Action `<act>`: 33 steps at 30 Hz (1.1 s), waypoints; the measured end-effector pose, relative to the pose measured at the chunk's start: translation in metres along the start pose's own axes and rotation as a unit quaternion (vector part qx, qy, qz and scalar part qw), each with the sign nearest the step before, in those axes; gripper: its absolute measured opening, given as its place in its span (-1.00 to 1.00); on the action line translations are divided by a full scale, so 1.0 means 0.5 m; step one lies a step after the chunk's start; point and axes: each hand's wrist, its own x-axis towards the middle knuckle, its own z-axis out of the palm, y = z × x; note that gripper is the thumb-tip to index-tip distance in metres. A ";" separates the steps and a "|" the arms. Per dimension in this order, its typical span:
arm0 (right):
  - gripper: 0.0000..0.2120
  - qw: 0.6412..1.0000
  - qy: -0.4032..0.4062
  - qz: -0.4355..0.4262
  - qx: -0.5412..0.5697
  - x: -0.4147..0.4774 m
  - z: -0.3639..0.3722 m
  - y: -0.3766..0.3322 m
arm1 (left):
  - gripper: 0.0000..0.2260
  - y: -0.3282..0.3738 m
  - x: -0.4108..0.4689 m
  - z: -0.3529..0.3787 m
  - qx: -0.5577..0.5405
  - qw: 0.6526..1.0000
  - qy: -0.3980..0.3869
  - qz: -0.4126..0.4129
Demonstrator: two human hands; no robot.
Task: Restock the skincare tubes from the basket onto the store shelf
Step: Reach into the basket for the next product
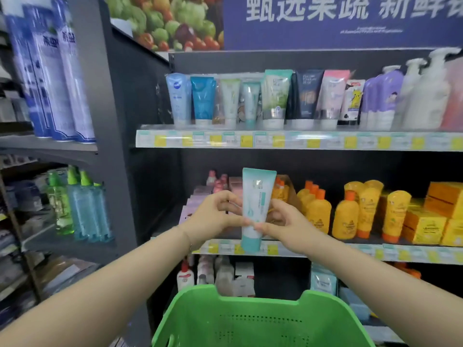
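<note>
At the bottom centre of the frame, closest of all, stands the green basket; only its perforated back wall and rim show, and its contents cannot be seen.

Above it, both forearms reach up toward mid-frame. The left hand has its fingers curled, the thumb and fingertips pinching the left edge of the skincare tube. The tube is white and teal, held upright with its cap end down, in the air in front of the middle shelf's price rail. The right hand grips the tube's lower right side, thumb across the front and fingers wrapped behind.

In the upper left of the frame, tall blue spray cans stand on a side shelf, with green and blue bottles below them. Upper centre, a row of tubes stands cap-down on the top shelf. To the right of the hands, orange bottles fill the middle shelf.
</note>
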 end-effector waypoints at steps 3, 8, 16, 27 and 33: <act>-0.67 1.000 0.011 -0.009 -0.023 0.017 -0.026 -0.032 | -0.71 0.034 0.017 0.001 -0.014 1.000 0.012 0.014; -0.68 0.998 0.030 -0.019 -0.060 0.045 -0.064 -0.082 | -0.73 0.095 0.046 -0.005 -0.009 0.999 0.014 0.040; -0.65 0.995 0.059 -0.039 -0.067 0.085 -0.119 -0.157 | -0.77 0.191 0.084 -0.011 -0.017 0.996 0.017 0.090; -0.69 0.990 0.126 -0.045 -0.040 0.167 -0.168 -0.243 | -0.76 0.278 0.157 -0.039 0.052 0.985 0.074 0.144; -0.73 0.976 0.204 -0.066 -0.033 0.241 -0.195 -0.285 | -0.74 0.309 0.225 -0.051 -0.015 0.977 0.138 0.163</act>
